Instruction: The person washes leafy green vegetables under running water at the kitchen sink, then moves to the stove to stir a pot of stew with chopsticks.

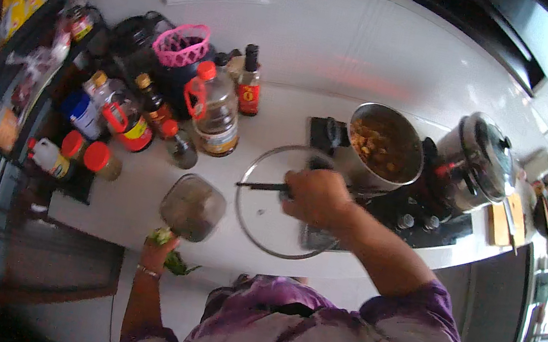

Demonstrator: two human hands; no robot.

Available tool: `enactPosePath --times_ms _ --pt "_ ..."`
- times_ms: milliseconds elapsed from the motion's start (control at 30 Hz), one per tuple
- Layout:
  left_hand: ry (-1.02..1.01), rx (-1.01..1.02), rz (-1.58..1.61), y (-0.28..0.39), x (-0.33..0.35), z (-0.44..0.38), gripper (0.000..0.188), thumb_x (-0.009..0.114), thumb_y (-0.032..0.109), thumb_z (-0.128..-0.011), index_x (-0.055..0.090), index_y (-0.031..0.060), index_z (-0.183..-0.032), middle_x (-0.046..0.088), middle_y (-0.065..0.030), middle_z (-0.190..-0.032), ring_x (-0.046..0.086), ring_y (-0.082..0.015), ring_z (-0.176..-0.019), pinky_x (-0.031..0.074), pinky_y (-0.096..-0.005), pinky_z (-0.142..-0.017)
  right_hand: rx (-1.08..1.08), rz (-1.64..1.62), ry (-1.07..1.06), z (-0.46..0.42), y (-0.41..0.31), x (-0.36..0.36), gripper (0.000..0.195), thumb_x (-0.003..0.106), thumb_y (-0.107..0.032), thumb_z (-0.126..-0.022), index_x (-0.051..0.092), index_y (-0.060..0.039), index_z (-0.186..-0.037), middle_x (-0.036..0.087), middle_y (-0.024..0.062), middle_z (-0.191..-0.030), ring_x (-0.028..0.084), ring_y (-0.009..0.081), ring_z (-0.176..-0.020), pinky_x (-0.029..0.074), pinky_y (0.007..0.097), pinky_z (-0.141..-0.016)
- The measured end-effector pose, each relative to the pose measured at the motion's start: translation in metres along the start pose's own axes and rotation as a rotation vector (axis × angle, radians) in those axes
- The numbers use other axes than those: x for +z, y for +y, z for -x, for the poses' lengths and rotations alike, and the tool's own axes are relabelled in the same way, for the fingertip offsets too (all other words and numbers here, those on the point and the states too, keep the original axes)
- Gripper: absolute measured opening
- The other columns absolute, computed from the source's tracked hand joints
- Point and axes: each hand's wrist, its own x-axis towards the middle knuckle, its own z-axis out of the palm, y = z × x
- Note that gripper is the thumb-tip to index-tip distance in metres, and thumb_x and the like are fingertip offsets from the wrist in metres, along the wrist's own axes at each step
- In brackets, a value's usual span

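My right hand (318,196) grips the dark handle of a round glass pot lid (261,213) with a metal rim, above the white counter. A dark stick-like thing (264,186) juts left from the same fist; I cannot tell what it is. My left hand (159,251) is at the counter's front edge, closed around leafy green vegetables (176,263). Just beyond it is a clear square container (192,207) with brownish contents; whether the hand touches it is unclear. An uncovered steel pot (385,145) on the cooktop holds brown stewed chunks in sauce.
Oil and sauce bottles (216,122) and red-lidded jars (103,160) crowd the left of the counter, near a pink basket (181,46). Right of the pot are a lidded steel cooker (479,160) and a knife (511,221) on a wooden board (499,233). Black rack (43,75) far left.
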Motion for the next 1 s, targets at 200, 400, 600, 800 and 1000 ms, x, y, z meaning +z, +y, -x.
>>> enactPosePath --times_ms 200,400,600,800,1000 --pt "0.127 -0.041 0.216 0.002 -0.017 0.011 0.020 0.069 0.015 -0.067 0.054 0.0037 -0.074 0.054 -0.0006 -0.069 0.049 -0.0149 -0.061 0.041 -0.0309 -0.058 0.090 -0.062 -0.130 -0.038 -0.007 0.055 0.028 0.054 -0.024 -0.068 0.058 -0.0064 -0.090 0.062 0.0125 -0.082 0.060 0.0271 -0.080 0.048 0.0377 -0.068" --pt "0.135 -0.156 0.138 -0.015 -0.033 0.008 0.017 0.066 0.011 -0.069 0.052 0.0043 -0.077 0.053 -0.0016 -0.072 0.050 -0.0152 -0.066 0.041 -0.0322 -0.061 0.161 -0.187 -0.098 -0.068 0.005 0.100 0.027 0.052 -0.023 -0.069 0.059 -0.0059 -0.088 0.062 0.0128 -0.083 0.060 0.0281 -0.080 0.047 0.0384 -0.069" --pt "0.150 -0.138 0.150 -0.016 -0.034 0.008 0.018 0.066 0.008 -0.069 0.051 0.0052 -0.078 0.053 -0.0018 -0.074 0.050 -0.0147 -0.067 0.041 -0.0304 -0.061 0.152 -0.279 -0.102 -0.079 0.004 0.118 0.027 0.049 -0.022 -0.073 0.055 -0.0059 -0.094 0.061 0.0135 -0.084 0.060 0.0298 -0.080 0.047 0.0413 -0.068" --pt "0.303 -0.350 0.264 -0.007 -0.027 0.014 0.024 0.067 0.009 -0.068 0.051 0.0051 -0.085 0.053 -0.0027 -0.077 0.050 -0.0143 -0.069 0.041 -0.0293 -0.060 0.135 -0.364 -0.077 -0.082 0.004 0.136 0.030 0.051 -0.024 -0.074 0.052 -0.0073 -0.099 0.060 0.0133 -0.081 0.059 0.0306 -0.080 0.047 0.0411 -0.068" --pt "0.212 -0.292 0.454 -0.022 -0.040 0.021 0.028 0.059 0.016 -0.076 0.052 0.0068 -0.101 0.053 -0.0046 -0.084 0.052 -0.0168 -0.073 0.043 -0.0311 -0.062 0.040 -0.559 0.158 -0.043 0.013 0.094 0.036 0.057 -0.031 -0.076 0.053 -0.0052 -0.101 0.060 0.0145 -0.082 0.058 0.0324 -0.079 0.046 0.0407 -0.068"
